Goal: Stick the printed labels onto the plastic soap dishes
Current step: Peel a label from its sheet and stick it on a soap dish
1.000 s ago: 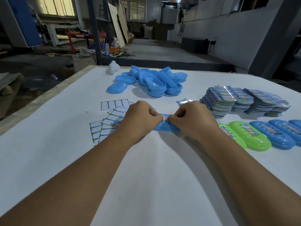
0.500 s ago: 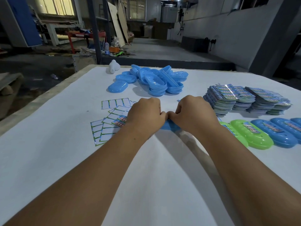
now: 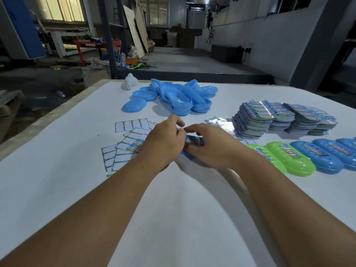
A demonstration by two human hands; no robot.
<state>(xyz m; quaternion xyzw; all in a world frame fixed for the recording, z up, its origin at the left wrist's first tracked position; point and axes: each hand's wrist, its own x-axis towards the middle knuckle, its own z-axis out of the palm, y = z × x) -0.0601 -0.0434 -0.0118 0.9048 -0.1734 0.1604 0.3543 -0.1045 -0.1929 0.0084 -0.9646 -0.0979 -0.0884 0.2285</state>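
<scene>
Both hands, left hand (image 3: 165, 140) and right hand (image 3: 210, 146), are gripping 1 labelled blue soap dish (image 3: 194, 141) above the surface (image 3: 173, 209), fingers curled.

One head-worn view looks forward and down, close over the white table (image 3: 57, 180) (no second view).

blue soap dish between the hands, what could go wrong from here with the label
1. The blue soap dish is mostly hidden under the left hand and right hand, so the label may go on crooked or creased.
2. The peeled backing sheets lie loose beside the left hand; a wrist could drag them or catch a sticky edge.
</scene>
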